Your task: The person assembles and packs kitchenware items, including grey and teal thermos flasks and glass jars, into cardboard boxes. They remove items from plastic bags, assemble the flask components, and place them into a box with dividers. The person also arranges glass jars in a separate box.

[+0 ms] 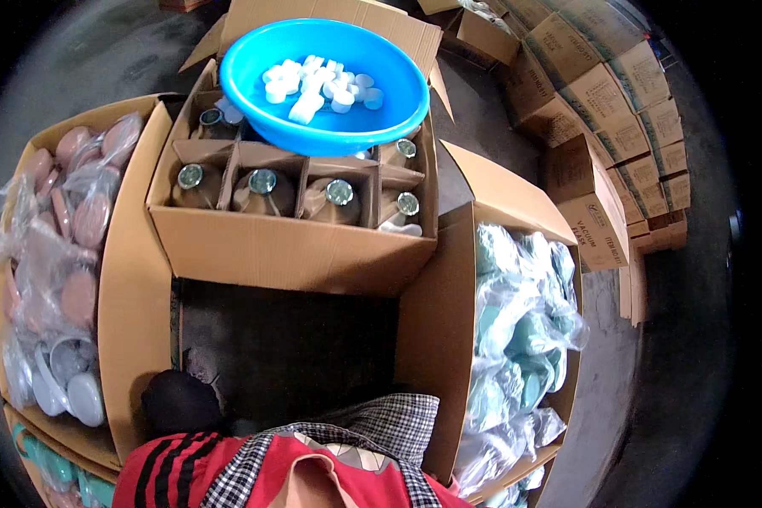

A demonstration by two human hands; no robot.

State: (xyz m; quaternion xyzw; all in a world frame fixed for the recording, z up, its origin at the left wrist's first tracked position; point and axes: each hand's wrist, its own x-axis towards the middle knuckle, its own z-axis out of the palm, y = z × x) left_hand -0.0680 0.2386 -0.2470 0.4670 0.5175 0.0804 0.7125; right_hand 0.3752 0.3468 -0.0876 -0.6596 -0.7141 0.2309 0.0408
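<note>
Neither of my hands shows in the head view. At the lower left is my red sleeve (173, 466) with black stripes; its hand cannot be made out. In front of me stands an open carton (288, 254) with cardboard dividers, holding several glass flask liners (263, 193), one to a compartment. A blue plastic basin (313, 142) rests on top of its far part, with a pile of short white round pieces (313, 83) inside. Nearest my left side is a long open carton (134, 288) with pink plastic parts (80, 296) in clear bags and some grey cups (85, 398).
Close on my right, another open carton (438, 313) holds teal plastic parts (533, 326) in clear bags. Dark floor (288, 347) lies between the cartons. Closed cartons (605, 97) are stacked at the far right. A rounded black thing (178, 402) sits beside the left carton.
</note>
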